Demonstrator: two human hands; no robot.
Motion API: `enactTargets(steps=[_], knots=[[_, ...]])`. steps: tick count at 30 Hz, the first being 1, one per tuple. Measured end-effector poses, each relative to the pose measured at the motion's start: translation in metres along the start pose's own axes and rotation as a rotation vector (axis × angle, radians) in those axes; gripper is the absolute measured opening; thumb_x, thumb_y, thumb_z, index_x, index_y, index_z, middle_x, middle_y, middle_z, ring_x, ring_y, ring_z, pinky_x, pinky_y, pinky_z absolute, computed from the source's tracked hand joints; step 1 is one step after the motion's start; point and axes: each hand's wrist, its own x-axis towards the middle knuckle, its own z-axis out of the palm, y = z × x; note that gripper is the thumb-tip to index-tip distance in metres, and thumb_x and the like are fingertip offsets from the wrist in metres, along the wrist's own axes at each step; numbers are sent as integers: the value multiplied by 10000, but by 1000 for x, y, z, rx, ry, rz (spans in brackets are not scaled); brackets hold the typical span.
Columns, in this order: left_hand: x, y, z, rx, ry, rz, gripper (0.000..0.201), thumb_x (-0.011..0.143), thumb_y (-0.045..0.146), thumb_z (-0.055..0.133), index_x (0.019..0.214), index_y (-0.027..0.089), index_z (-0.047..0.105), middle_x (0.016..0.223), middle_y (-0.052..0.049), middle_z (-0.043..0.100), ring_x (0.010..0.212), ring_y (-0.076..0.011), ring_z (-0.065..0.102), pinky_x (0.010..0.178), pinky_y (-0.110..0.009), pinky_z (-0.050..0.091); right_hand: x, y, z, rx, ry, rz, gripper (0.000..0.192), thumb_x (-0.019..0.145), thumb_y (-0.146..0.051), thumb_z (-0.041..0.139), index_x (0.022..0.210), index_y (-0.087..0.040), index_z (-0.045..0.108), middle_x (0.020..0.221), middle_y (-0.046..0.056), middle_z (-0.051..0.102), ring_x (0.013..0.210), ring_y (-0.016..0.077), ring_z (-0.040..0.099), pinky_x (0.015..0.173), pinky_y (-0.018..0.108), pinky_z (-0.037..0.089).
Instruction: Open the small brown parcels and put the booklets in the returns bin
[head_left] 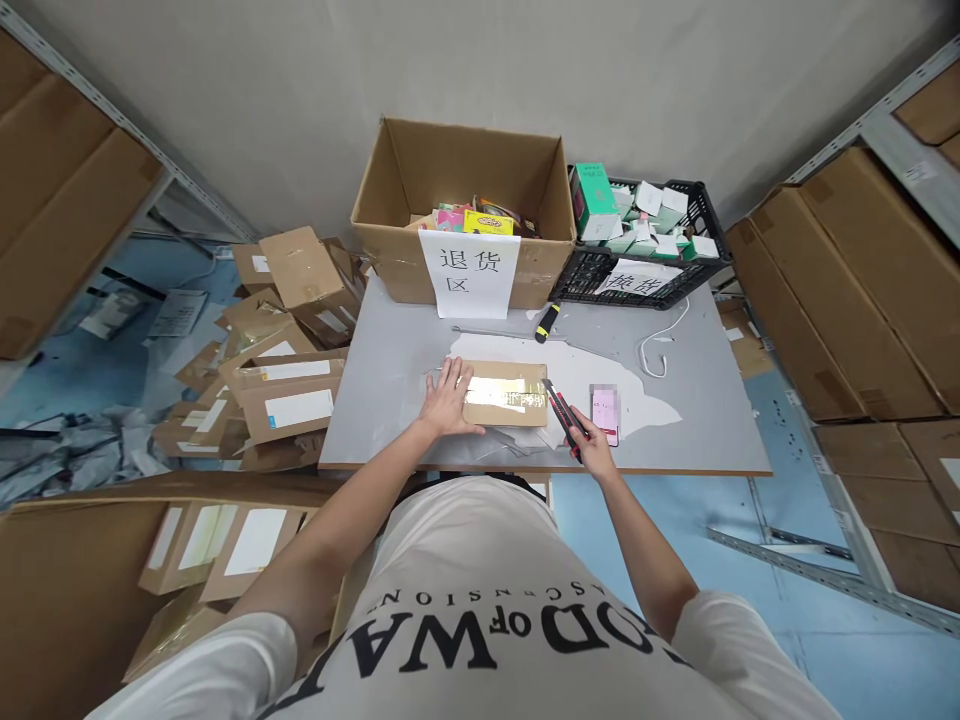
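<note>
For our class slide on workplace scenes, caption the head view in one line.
Left hand steadies a taped brown cardboard parcel on a grey table; right hand holds a red-and-black utility knife.

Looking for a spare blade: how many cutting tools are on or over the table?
2. A red utility knife in the right hand, its tip by the taped parcel; a yellow-handled tool near the big carton. Others may be hidden.

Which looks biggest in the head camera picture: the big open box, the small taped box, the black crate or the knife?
1. Big open box
2. Black crate, nearly as wide but lower
3. Small taped box under the left hand
4. Knife in the right hand
</note>
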Motion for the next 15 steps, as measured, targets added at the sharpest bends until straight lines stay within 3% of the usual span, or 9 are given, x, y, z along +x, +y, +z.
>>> enactTargets(steps=[6,15], knots=[[-1,0,1,-48,6,-21,1274,518,750,666,1487,111,141,1552,-231,64,1422,-418,-16,1049,-663,191,1,-4,-4,-43,90,3,812,766,-566,606,1426,-151,381,622,-12,598,429,83,444,373,213,368],[0,0,1,-60,11,-15,1296,487,732,704,1486,124,145,1553,-232,63,1422,-418,-1,1048,-640,221,3,-5,0,7,60,24,849,743,-561,629,1434,-147,362,660,-2,599,503,107,501,380,212,382]])
